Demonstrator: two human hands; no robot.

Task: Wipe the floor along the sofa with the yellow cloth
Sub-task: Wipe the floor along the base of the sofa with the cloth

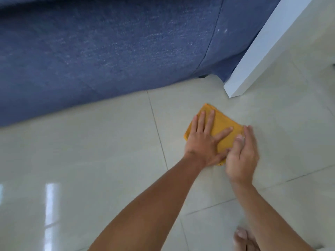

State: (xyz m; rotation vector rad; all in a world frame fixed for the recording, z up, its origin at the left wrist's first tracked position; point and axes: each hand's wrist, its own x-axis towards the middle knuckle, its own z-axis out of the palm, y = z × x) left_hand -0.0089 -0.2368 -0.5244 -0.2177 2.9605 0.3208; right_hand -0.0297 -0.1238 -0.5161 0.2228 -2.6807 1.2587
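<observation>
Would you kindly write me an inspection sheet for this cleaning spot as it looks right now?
Surface: glossy pale tiled floor, grout lines visible.
Job's things: folded yellow cloth flat on the floor, near the blue sofa.
Clutter: nothing seen.
Grips: left hand spread flat on the cloth; right hand at its right edge, blurred.
Cables: nothing seen.
Surroundings: white panel beside the sofa; bare toes at the bottom edge.
</observation>
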